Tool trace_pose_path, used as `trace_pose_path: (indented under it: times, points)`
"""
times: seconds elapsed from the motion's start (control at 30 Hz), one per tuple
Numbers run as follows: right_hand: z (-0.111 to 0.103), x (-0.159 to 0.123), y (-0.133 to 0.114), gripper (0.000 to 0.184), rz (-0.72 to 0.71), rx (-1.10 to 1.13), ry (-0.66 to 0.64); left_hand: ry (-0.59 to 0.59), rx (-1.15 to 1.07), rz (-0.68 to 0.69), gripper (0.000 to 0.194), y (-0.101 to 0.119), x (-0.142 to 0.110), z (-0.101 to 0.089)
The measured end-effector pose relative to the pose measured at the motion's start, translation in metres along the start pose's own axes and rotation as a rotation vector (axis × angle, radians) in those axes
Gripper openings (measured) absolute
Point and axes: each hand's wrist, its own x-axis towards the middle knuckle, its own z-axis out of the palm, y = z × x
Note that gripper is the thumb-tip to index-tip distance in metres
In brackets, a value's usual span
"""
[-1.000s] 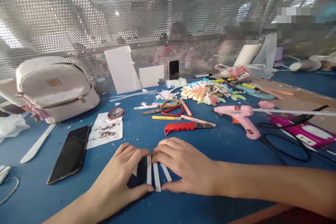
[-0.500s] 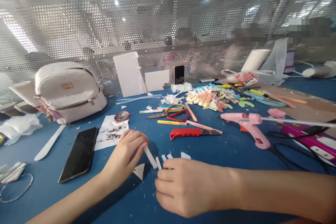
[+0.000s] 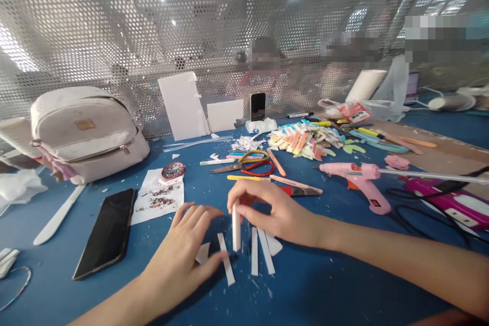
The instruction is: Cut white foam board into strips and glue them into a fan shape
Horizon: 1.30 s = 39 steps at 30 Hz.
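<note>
My right hand pinches the top of a white foam strip and holds it almost upright on the blue table. My left hand lies flat with its fingers spread, its thumb touching another white strip. Two more white strips lie side by side just right of the held one. A small white triangular scrap shows under my left hand. A second scrap lies below my right palm.
A black phone lies to the left beside paper with glitter. Behind are a beige backpack, scissors, a red-handled knife, a pink glue gun, coloured foam pieces and a perforated metal screen with people behind it.
My right hand has lifted from the table edge and now holds one strip upright. My left hand let go of its strip and flattened. The strips lie spread apart.
</note>
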Motion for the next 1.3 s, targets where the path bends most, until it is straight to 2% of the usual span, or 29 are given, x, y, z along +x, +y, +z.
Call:
trace_pose_path:
  times: [0.1, 0.17, 0.37, 0.73, 0.83, 0.93, 1.1, 1.2, 1.3]
  points:
    - [0.002, 0.004, 0.012, 0.016, 0.106, 0.041, -0.008, 0.090, 0.097, 0.037, 0.083, 0.002, -0.014, 0.015]
    - [0.006, 0.005, 0.020, 0.021, 0.160, 0.048, -0.053, 0.113, 0.141, 0.079, 0.093, 0.002, -0.019, 0.023]
    - [0.009, 0.005, 0.026, 0.018, 0.229, -0.045, -0.128, 0.078, 0.047, 0.030, 0.079, 0.002, -0.018, 0.025]
    - [0.012, 0.003, 0.033, 0.020, 0.209, -0.148, -0.203, 0.131, 0.004, 0.046, 0.078, -0.007, -0.024, 0.028]
    - [0.013, 0.002, 0.033, 0.029, 0.194, -0.169, -0.228, 0.136, 0.004, 0.058, 0.079, -0.013, -0.027, 0.028]
    - [0.014, 0.001, 0.035, 0.046, 0.182, -0.191, -0.245, 0.126, 0.003, 0.035, 0.079, -0.017, -0.028, 0.028]
    - [0.023, -0.006, 0.043, 0.076, 0.161, -0.369, -0.244, 0.121, -0.019, -0.014, 0.080, -0.015, -0.026, 0.025]
    - [0.029, -0.010, 0.046, 0.074, 0.161, -0.421, -0.228, 0.109, -0.006, -0.060, 0.079, -0.012, -0.024, 0.024]
    - [0.029, -0.010, 0.044, 0.071, 0.178, -0.355, -0.213, 0.122, 0.060, -0.030, 0.077, -0.014, -0.022, 0.022]
